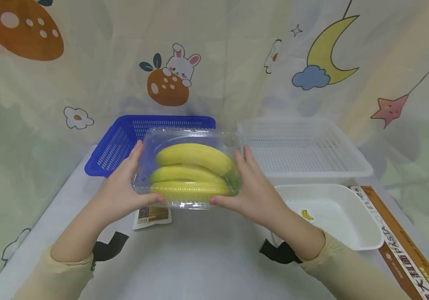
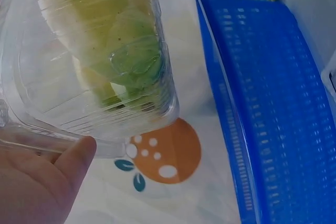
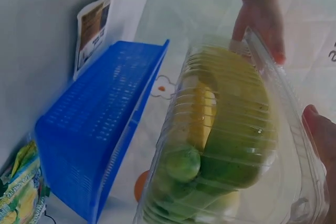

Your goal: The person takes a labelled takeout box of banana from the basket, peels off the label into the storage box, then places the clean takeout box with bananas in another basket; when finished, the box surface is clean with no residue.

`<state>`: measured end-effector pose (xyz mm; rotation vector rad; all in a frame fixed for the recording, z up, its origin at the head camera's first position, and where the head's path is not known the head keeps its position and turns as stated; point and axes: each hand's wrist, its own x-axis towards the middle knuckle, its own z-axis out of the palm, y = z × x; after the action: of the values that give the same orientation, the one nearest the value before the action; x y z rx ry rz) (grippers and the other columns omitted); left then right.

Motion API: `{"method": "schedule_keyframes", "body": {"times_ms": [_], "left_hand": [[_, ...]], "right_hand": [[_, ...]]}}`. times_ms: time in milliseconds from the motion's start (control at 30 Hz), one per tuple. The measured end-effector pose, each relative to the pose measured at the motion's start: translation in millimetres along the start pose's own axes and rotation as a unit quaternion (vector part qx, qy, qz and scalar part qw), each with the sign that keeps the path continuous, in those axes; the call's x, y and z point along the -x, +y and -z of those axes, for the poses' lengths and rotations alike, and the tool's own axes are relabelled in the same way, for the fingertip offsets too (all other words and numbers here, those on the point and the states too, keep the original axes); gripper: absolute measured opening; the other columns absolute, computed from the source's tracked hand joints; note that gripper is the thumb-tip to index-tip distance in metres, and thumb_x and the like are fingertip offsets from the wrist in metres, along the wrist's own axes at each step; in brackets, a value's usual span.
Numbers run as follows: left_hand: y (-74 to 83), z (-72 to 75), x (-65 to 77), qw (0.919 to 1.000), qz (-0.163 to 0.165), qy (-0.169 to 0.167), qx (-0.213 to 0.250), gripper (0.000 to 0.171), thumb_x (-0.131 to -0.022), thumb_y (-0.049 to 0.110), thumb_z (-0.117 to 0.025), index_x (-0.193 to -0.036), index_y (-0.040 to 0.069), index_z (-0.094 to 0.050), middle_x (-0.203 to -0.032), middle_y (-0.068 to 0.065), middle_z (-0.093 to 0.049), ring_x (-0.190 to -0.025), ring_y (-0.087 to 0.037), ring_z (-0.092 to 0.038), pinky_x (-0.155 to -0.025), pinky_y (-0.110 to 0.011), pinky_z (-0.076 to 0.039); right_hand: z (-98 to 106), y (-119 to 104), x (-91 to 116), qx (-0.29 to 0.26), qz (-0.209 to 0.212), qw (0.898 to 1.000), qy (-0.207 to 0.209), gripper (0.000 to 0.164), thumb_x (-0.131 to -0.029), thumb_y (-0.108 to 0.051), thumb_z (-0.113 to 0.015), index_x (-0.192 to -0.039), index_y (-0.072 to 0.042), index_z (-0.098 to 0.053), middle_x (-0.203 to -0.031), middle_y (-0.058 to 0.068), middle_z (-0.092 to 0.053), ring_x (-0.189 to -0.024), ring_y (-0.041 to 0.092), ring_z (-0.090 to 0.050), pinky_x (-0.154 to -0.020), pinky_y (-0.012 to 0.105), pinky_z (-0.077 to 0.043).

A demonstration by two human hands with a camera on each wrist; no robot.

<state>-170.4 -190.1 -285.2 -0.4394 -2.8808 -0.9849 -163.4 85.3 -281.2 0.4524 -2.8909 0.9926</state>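
A clear plastic clamshell box (image 1: 188, 205) with several yellow bananas (image 1: 191, 154) inside is held up over the table, in front of the baskets. My left hand (image 1: 122, 187) grips its left side, thumb along the near edge. On the opposite side my right hand (image 1: 253, 191) grips it the same way. In the left wrist view the left thumb presses the box rim, and green banana ends (image 2: 136, 56) show through the ribbed wall. The right wrist view shows both hands on the box, its lid closed over the fruit.
Behind the box stands a blue basket (image 1: 103, 160), with a white basket (image 1: 312, 173) to its right. A white tray (image 1: 334, 243) bearing a banana picture (image 1: 306, 215) and a long pasta box (image 1: 405, 246) lie at right. A small packet (image 1: 152, 217) lies below the held box.
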Motion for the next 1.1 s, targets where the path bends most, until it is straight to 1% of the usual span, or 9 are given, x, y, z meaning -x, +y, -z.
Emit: {"method": "schedule_keyframes", "body": {"times_ms": [133,200,300,433,567,667,767,900,1100], "left_hand": [[-11.8,6.3,-13.6,0.9997,0.008,0.006,-0.021,0.119,-0.066,0.055,-0.073,-0.146,0.019,0.008,-0.154,-0.003,0.002,-0.128,-0.045,-0.032,-0.096,-0.062,-0.032],[-17.6,8.9,-21.6,0.9994,0.012,0.008,-0.033,0.12,-0.066,0.056,-0.072,-0.146,0.02,0.009,-0.154,-0.003,0.003,-0.128,-0.045,-0.033,-0.097,-0.063,-0.031],[-26.2,13.1,-34.4,0.9989,0.017,0.012,-0.041,0.12,-0.065,0.058,-0.071,-0.145,0.021,0.01,-0.154,-0.001,0.006,-0.129,-0.044,-0.031,-0.1,-0.062,-0.027],[-38.0,19.5,-50.5,0.999,0.014,0.013,-0.041,0.12,-0.065,0.057,-0.072,-0.145,0.023,0.011,-0.153,0.003,0.008,-0.134,-0.041,-0.024,-0.105,-0.059,-0.022],[-51.1,24.3,-61.9,0.9991,0.011,0.01,-0.038,0.12,-0.066,0.054,-0.073,-0.145,0.023,0.012,-0.153,0.004,0.011,-0.137,-0.038,-0.018,-0.107,-0.058,-0.018],[-61.6,25.9,-69.7,0.9993,0.016,0.008,-0.033,0.119,-0.067,0.051,-0.074,-0.145,0.023,0.012,-0.153,0.003,0.01,-0.138,-0.037,-0.015,-0.107,-0.058,-0.017],[-71.3,26.3,-77.1,0.9992,0.026,0.003,-0.031,0.118,-0.068,0.05,-0.073,-0.144,0.024,0.013,-0.154,0.002,0.009,-0.139,-0.036,-0.011,-0.106,-0.06,-0.016],[-82.2,26.8,-87.2,0.9988,0.039,-0.01,-0.027,0.117,-0.07,0.05,-0.072,-0.144,0.024,0.014,-0.153,0.002,0.01,-0.14,-0.035,-0.007,-0.106,-0.062,-0.016],[-103.6,21.6,-103.0,0.9966,0.062,-0.05,-0.018,0.115,-0.073,0.05,-0.069,-0.144,0.017,0.015,-0.153,-0.001,0.014,-0.141,-0.031,0.003,-0.109,-0.058,-0.009]], "right_hand": [[-4.8,-0.5,-25.0,-0.003,0.007,1.0,-0.009,0.115,-0.062,-0.057,-0.074,-0.146,-0.008,-0.012,-0.153,0.016,0.002,-0.139,0.035,-0.014,-0.102,0.056,-0.031],[-8.0,1.5,-38.4,-0.007,0.013,1.0,-0.012,0.114,-0.063,-0.055,-0.074,-0.146,-0.008,-0.012,-0.153,0.016,0.003,-0.139,0.034,-0.013,-0.102,0.055,-0.031],[-13.4,5.1,-58.1,-0.013,0.018,1.0,-0.017,0.114,-0.065,-0.055,-0.074,-0.147,-0.01,-0.009,-0.153,0.015,0.005,-0.139,0.033,-0.012,-0.104,0.053,-0.031],[-20.3,6.3,-80.6,-0.014,0.021,0.999,-0.02,0.115,-0.065,-0.056,-0.073,-0.147,-0.011,-0.006,-0.153,0.012,0.008,-0.14,0.03,-0.008,-0.107,0.049,-0.028],[-26.9,4.9,-97.6,-0.009,0.016,0.999,-0.03,0.116,-0.065,-0.058,-0.071,-0.147,-0.012,-0.003,-0.153,0.009,0.013,-0.141,0.027,-0.003,-0.109,0.048,-0.024],[-31.7,2.6,-108.9,-0.006,0.013,0.999,-0.035,0.117,-0.065,-0.06,-0.07,-0.147,-0.012,-0.003,-0.152,0.009,0.014,-0.141,0.028,-0.003,-0.11,0.048,-0.023],[-36.7,1.2,-119.2,-0.003,0.01,0.999,-0.041,0.117,-0.065,-0.061,-0.07,-0.147,-0.011,-0.003,-0.153,0.011,0.013,-0.141,0.029,-0.005,-0.109,0.048,-0.025],[-44.0,1.9,-132.9,-0.002,0.0,0.998,-0.055,0.117,-0.066,-0.06,-0.069,-0.147,-0.01,-0.002,-0.152,0.011,0.014,-0.14,0.031,-0.007,-0.107,0.049,-0.028],[-60.2,8.6,-155.9,-0.004,-0.01,0.996,-0.089,0.115,-0.068,-0.059,-0.068,-0.147,-0.01,0.0,-0.152,0.013,0.016,-0.14,0.03,-0.003,-0.107,0.051,-0.026]]}}
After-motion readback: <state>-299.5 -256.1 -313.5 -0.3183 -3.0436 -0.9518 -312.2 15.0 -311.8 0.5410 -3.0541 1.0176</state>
